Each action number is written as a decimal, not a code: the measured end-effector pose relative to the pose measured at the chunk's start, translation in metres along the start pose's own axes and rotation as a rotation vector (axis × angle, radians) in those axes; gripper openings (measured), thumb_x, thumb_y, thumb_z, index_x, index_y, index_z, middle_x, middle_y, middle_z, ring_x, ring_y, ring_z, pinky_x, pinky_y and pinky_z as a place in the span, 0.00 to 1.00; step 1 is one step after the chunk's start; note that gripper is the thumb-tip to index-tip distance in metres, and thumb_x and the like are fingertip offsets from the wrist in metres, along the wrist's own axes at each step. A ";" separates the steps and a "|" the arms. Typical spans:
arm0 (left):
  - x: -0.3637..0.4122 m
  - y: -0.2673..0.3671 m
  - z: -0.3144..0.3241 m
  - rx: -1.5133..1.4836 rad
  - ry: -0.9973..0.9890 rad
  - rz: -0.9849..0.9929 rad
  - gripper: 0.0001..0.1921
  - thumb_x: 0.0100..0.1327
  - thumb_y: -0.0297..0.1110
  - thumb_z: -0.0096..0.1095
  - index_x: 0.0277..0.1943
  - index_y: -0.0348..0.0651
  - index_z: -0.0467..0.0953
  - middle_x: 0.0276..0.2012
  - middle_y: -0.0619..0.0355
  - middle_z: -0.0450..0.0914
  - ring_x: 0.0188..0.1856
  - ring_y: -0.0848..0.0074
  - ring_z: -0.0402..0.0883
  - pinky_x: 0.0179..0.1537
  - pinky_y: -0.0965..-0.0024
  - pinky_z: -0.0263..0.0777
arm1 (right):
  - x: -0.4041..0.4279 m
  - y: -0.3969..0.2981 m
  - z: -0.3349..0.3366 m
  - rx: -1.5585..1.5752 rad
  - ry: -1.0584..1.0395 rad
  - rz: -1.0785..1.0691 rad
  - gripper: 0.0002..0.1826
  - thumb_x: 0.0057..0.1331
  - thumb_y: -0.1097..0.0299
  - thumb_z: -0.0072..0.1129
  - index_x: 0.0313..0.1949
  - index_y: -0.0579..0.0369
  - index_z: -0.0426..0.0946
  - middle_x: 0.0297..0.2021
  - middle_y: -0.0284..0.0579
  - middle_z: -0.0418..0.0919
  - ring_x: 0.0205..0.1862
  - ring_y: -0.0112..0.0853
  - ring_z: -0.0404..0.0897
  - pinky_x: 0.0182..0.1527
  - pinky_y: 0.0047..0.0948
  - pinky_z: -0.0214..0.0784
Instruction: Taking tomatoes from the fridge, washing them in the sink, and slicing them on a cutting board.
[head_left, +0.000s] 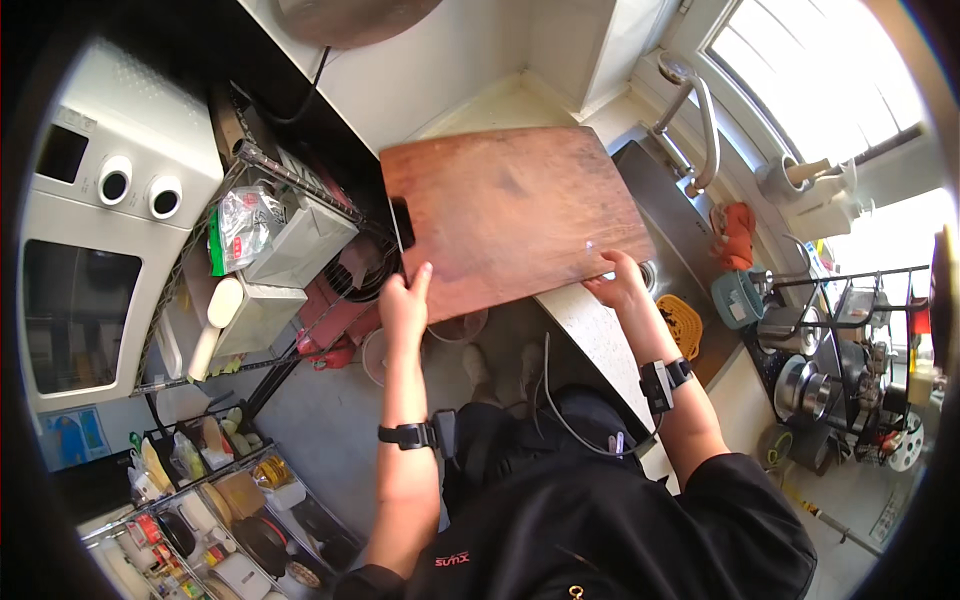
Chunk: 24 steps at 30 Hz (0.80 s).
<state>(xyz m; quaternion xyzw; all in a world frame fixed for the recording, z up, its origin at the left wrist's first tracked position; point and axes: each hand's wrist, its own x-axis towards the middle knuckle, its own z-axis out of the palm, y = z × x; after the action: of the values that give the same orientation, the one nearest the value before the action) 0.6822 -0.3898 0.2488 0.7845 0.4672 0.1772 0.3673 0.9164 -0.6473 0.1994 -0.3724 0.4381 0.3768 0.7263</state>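
Both hands carry a large wooden cutting board (510, 210), held out in front of me above the floor and the counter's corner. My left hand (405, 304) grips its near left corner, thumb on top, just below the slotted handle hole. At the near right edge, my right hand (619, 281) holds the board with fingers at the rim; part of that grip is hidden beneath. The board covers part of the white counter (592, 337) and of the stainless steel sink (675, 232).
A curved faucet (705, 135) rises behind the sink, with a yellow plastic basket (679, 326) nearby. On the right stands a black dish rack (832, 322) with metal pots. To my left are a wire shelf (300, 180) and a white microwave oven (112, 225). Lower left is a stocked cart (217, 517).
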 end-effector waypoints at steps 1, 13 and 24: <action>-0.009 -0.015 0.014 -0.094 0.013 -0.023 0.29 0.61 0.55 0.65 0.30 0.27 0.78 0.27 0.36 0.80 0.30 0.49 0.80 0.35 0.54 0.70 | 0.002 -0.004 0.000 -0.065 0.068 -0.073 0.28 0.64 0.69 0.52 0.61 0.64 0.55 0.57 0.61 0.61 0.56 0.50 0.69 0.61 0.53 0.65; -0.045 -0.089 0.076 -0.375 -0.019 -0.341 0.29 0.64 0.56 0.63 0.34 0.27 0.78 0.29 0.48 0.81 0.33 0.71 0.75 0.38 0.64 0.69 | 0.022 0.008 -0.024 -0.342 0.061 -0.313 0.28 0.59 0.73 0.54 0.59 0.55 0.59 0.50 0.51 0.67 0.48 0.44 0.74 0.56 0.52 0.69; -0.056 -0.100 0.055 -0.689 -0.343 -0.671 0.24 0.64 0.47 0.68 0.49 0.31 0.76 0.41 0.55 0.81 0.38 0.76 0.80 0.37 0.69 0.74 | 0.056 0.003 -0.028 -0.549 -0.067 -0.346 0.31 0.59 0.73 0.53 0.62 0.47 0.57 0.47 0.43 0.68 0.43 0.36 0.73 0.51 0.45 0.70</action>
<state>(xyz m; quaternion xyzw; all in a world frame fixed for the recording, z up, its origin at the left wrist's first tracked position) 0.6277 -0.4313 0.1418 0.4425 0.5409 0.0619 0.7126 0.9227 -0.6578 0.1382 -0.6107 0.2261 0.3638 0.6660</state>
